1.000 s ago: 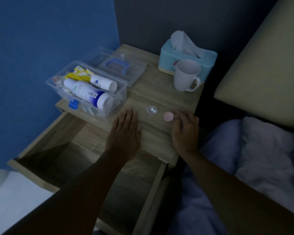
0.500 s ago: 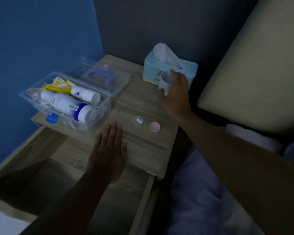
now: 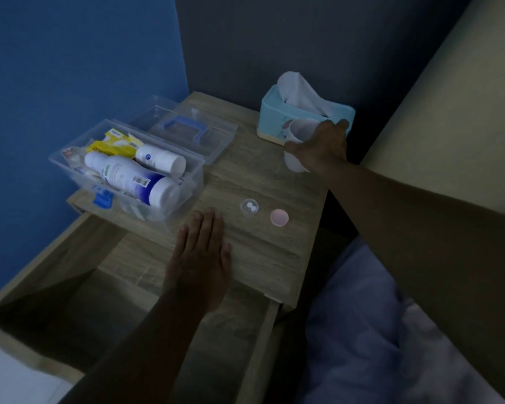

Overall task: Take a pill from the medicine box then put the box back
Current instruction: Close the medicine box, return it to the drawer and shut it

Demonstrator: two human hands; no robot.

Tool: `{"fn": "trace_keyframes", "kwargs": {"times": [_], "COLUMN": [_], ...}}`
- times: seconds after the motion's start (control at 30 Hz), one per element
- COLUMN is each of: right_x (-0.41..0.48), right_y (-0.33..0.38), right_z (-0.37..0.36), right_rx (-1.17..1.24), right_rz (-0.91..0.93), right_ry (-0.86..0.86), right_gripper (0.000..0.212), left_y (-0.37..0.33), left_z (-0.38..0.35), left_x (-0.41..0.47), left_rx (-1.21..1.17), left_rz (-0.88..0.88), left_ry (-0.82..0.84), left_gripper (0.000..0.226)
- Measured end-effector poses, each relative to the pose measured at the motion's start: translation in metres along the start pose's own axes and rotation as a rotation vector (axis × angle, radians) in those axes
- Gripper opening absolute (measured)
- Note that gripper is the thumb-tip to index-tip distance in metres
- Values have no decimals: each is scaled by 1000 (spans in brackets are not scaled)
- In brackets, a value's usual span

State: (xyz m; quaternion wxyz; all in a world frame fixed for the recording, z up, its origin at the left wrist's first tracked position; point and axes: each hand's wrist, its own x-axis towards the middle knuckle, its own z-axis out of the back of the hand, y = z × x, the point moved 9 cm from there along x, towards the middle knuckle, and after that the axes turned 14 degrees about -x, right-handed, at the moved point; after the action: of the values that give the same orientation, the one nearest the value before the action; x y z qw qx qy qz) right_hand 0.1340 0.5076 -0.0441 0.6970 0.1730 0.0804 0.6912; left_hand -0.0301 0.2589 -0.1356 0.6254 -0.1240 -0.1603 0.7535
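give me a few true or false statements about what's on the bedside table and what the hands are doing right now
1. The right hand has its grip around the white cup. True.
2. The left hand holds a bottle. False: it lies flat on the table.
3. The medicine box is closed. False: it is open, its lid behind it.
4. Two white pills sit in a small clear dish. True.
5. The drawer is shut. False: it is pulled open.
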Motion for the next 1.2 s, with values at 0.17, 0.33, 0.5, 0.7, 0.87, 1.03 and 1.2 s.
{"fn": "trace_keyframes", "kwargs": {"times": [0.17,0.33,0.5,0.7,0.87,1.03,1.2], "right_x": [-7,-31,-50,-67,-75,-75,-74], "right_y": [10,33,49,44,34,31,29], "right_z": [14,28,34,29,21,19,16], "right_rx": [18,70,92,52,2,0,-26], "right_rz": [75,212,277,267,247,230,219], "right_ry": [53,61,127,157,165,163,190], "right_gripper": [101,93,85,93,98,96,98], "left_y": [0,2,1,-1,0,2,2], "left_z": [0,-2,0,2,1,-1,-2], "left_x": [1,2,2,0,1,1,2], "left_rx": [14,12,1,0,-8,-4,-5], "left_rz": [7,15,26,40,47,38,38], "left_ry": [18,40,45,52,50,41,43], "left_gripper": [69,63,61,62,62,62,62]}}
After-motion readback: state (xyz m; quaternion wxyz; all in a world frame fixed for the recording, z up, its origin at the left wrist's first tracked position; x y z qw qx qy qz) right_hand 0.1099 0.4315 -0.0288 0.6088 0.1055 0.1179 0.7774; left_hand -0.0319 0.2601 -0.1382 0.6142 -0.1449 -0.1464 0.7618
